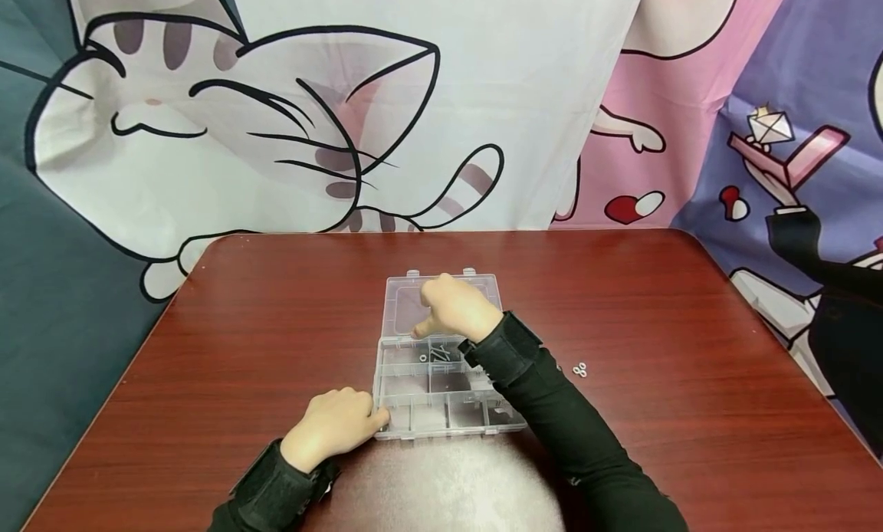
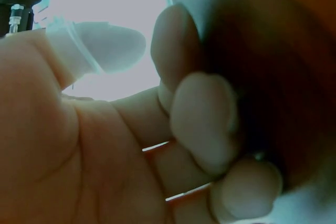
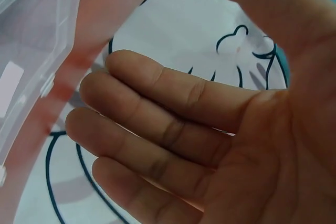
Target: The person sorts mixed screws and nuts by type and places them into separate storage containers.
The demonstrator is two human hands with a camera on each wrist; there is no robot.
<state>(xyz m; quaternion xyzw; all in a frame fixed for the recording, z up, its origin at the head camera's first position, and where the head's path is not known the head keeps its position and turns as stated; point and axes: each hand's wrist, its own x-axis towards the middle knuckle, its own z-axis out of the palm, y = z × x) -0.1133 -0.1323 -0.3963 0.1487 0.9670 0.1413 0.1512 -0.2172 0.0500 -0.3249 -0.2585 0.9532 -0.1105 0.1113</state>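
A clear plastic compartment box (image 1: 428, 417) lies on the table with its lid (image 1: 403, 302) folded back, away from me. At the box's near left corner, my left hand (image 1: 334, 425) holds the edge, thumb over the rim. Its fingers (image 2: 205, 119) look curled in the left wrist view. My right hand (image 1: 458, 308) hovers over the lid; its fingers (image 3: 157, 108) are nearly straight and the palm holds nothing. Small screws (image 1: 441, 354) and a nut-like ring (image 1: 423, 358) lie in a rear compartment. The right forearm hides the box's right side.
Several small metal nuts (image 1: 580, 370) lie on the brown table (image 1: 290, 310) to the right of the box. Behind the table hangs a printed cloth (image 1: 524, 80) with cartoon figures.
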